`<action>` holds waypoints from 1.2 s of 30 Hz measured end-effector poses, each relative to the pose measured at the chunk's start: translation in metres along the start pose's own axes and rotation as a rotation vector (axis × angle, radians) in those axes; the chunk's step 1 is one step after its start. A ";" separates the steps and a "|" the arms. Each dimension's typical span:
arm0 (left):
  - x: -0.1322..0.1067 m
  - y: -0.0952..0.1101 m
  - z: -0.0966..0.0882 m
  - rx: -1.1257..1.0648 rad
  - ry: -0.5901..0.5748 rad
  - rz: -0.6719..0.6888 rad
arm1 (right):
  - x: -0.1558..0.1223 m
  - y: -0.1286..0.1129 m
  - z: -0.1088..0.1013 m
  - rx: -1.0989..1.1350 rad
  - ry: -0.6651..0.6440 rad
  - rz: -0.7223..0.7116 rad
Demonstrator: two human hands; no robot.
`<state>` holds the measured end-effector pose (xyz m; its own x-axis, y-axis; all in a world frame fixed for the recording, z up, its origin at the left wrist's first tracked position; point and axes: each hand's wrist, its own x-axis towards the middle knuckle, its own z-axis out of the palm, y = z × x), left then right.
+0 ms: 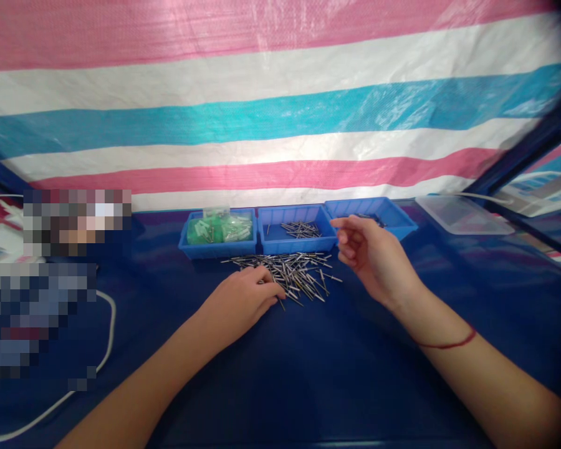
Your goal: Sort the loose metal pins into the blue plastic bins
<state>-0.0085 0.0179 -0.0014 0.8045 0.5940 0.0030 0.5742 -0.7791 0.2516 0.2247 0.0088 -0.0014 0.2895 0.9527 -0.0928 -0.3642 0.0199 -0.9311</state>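
Observation:
A heap of small metal pins lies on the dark blue table in front of three blue trays. My left hand rests palm down at the heap's left edge, its curled fingertips touching the pins. My right hand hovers above the table to the right of the heap, fingers loosely curled and apart, thumb and forefinger near the middle tray; nothing shows in it. A red thread circles my right wrist.
The left tray holds green and clear bags, the middle tray a few pins, the right tray little that I can see. A clear plastic lid lies at the far right. A white cable curves along the left. A striped tarp hangs behind.

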 end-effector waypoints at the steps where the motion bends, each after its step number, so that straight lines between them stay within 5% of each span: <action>1: 0.001 0.000 0.000 0.009 -0.001 0.007 | -0.004 0.002 0.003 -0.030 -0.031 -0.001; 9: 0.004 -0.002 0.007 0.030 0.060 0.043 | -0.019 0.009 0.014 -0.413 -0.185 -0.132; 16: 0.005 0.009 0.000 -0.448 0.329 -0.191 | -0.034 0.018 0.024 -0.482 -0.517 -0.115; 23: 0.007 0.019 0.002 -0.788 0.275 -0.283 | -0.038 0.020 0.028 -0.429 -0.448 -0.160; 36: 0.008 0.018 0.007 -0.885 0.237 -0.280 | -0.040 0.021 0.028 -0.498 -0.395 -0.201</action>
<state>0.0094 0.0072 -0.0034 0.5476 0.8368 0.0032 0.3401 -0.2261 0.9128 0.1809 -0.0200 -0.0071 -0.0715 0.9865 0.1475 0.1428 0.1565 -0.9773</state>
